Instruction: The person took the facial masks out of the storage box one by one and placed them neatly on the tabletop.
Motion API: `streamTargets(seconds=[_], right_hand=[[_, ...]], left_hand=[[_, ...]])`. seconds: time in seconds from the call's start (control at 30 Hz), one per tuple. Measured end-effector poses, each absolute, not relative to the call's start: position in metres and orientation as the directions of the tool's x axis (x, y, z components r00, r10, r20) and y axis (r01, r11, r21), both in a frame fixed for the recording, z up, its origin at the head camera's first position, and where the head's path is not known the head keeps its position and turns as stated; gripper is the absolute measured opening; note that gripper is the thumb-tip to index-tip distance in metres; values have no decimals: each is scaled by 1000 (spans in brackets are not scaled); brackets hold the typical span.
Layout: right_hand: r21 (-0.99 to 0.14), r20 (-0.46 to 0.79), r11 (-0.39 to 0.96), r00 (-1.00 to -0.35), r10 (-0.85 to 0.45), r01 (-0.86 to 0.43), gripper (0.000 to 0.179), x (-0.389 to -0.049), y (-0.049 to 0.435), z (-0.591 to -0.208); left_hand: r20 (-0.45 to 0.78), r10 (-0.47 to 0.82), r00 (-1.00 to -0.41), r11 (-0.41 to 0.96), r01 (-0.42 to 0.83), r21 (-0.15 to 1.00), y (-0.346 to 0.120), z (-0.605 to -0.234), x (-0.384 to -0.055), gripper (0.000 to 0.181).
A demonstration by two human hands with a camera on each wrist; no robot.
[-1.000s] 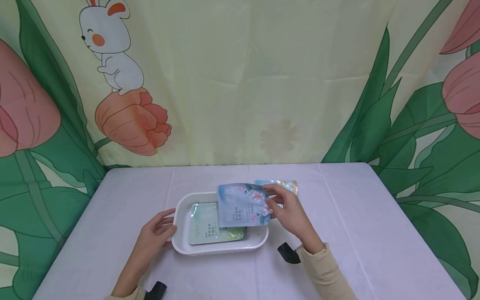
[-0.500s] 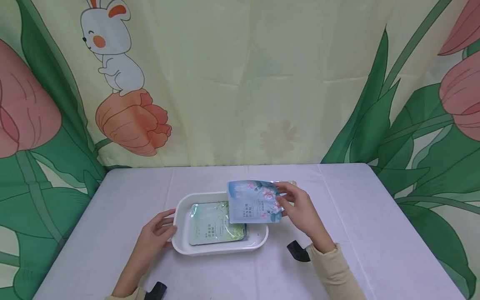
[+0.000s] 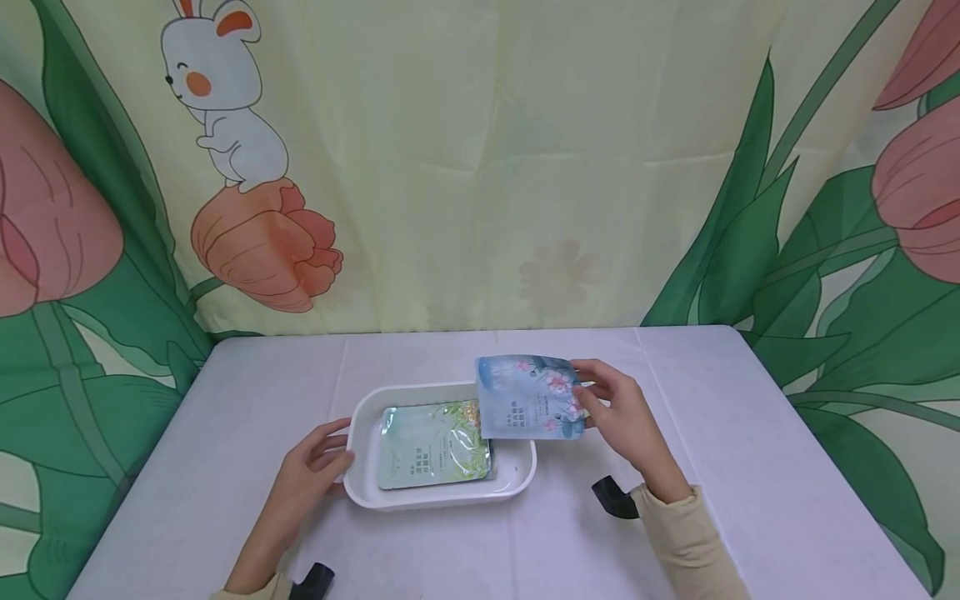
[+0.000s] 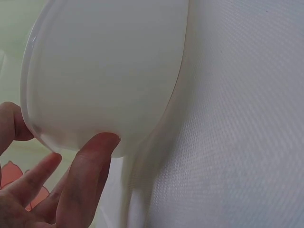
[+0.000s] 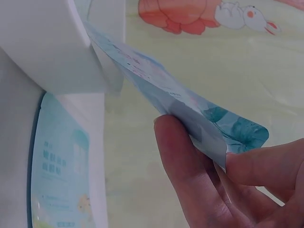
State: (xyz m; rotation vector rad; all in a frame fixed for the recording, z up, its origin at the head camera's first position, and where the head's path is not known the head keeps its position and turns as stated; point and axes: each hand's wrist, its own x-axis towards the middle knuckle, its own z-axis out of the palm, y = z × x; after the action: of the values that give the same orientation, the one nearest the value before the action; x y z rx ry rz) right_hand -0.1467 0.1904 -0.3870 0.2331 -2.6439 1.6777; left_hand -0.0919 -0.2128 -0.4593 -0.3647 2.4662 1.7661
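My right hand point(image 3: 618, 410) pinches the right edge of a blue flat sachet point(image 3: 521, 400) printed with pink flowers. It hangs tilted above the right back corner of a white plastic tray point(image 3: 438, 502). In the right wrist view the thumb point(image 5: 266, 168) lies on one face of the sachet, fingers on the other. A pale green sachet point(image 3: 420, 450) with a leafy print lies flat in the tray, its upper right corner covered by the blue one. My left hand point(image 3: 307, 467) rests against the tray's left end, thumb point(image 4: 90, 175) touching the outer wall, fingers by the rim.
A light blue sachet point(image 5: 59, 161) lies on the white cloth-covered table point(image 3: 720, 467) beyond the tray; the held sachet hides it in the head view. Behind the table hangs a curtain point(image 3: 465, 167) printed with tulips and a rabbit.
My right hand has carried the blue sachet to the right and slightly back, uncovering more of the green sachet and hiding the one behind the tray. The left hand and tray have stayed put.
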Motion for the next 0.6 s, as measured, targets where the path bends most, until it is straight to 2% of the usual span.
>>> streamTargets(seconds=[0.6], right_hand=[[-868,93,485,-994,-48,-105,43,-153,222,-378]], left_hand=[[-209,-153,-966,314,-248,917,-211,-458,-92,52]])
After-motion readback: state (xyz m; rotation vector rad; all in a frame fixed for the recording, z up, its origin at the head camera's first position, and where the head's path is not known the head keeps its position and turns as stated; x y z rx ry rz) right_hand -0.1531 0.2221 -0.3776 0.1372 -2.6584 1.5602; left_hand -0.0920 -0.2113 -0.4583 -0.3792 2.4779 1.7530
